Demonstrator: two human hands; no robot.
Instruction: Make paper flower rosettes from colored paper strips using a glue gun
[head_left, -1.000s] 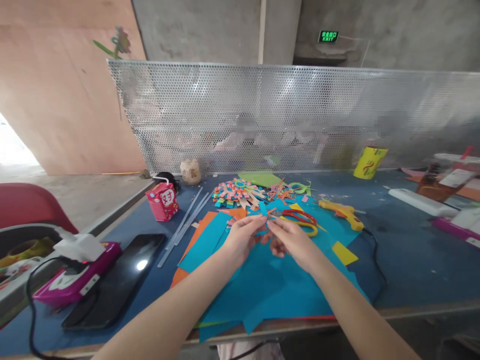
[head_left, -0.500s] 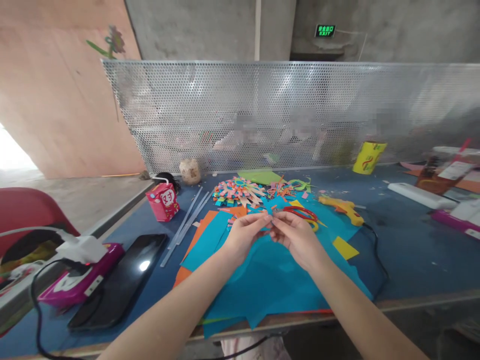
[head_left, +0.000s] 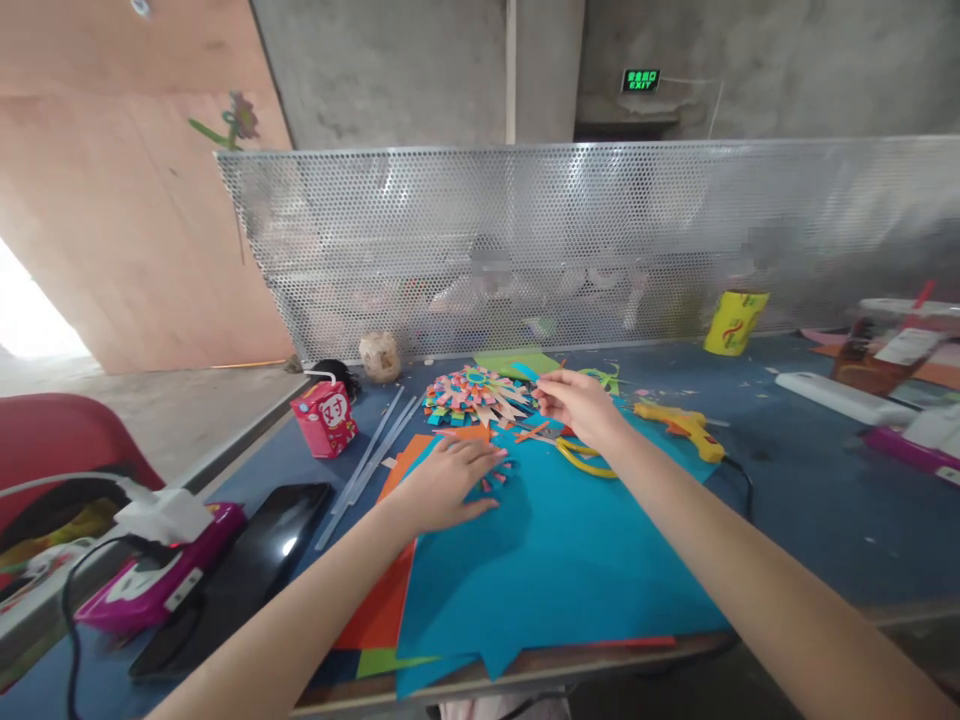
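My left hand lies palm down with its fingers stretched out, partly over a small fringed paper piece at the left part of the blue paper sheet. Between the fingertips of my right hand is a narrow blue paper strip, held raised above the cut pieces. Just behind the hands sits a pile of fringed paper flowers in pink, blue and orange. Yellow-handled scissors lie under my right wrist, partly hidden.
A yellow glue gun lies to the right, its cable trailing. Clear glue sticks, a pink drink carton, a black phone and a purple power strip are at left. A perforated metal screen stands behind the table.
My hands have parted from their pinch together. The left came down flat at the left; the right moved up and back, now with a blue strip. The blue sheet lies flatter.
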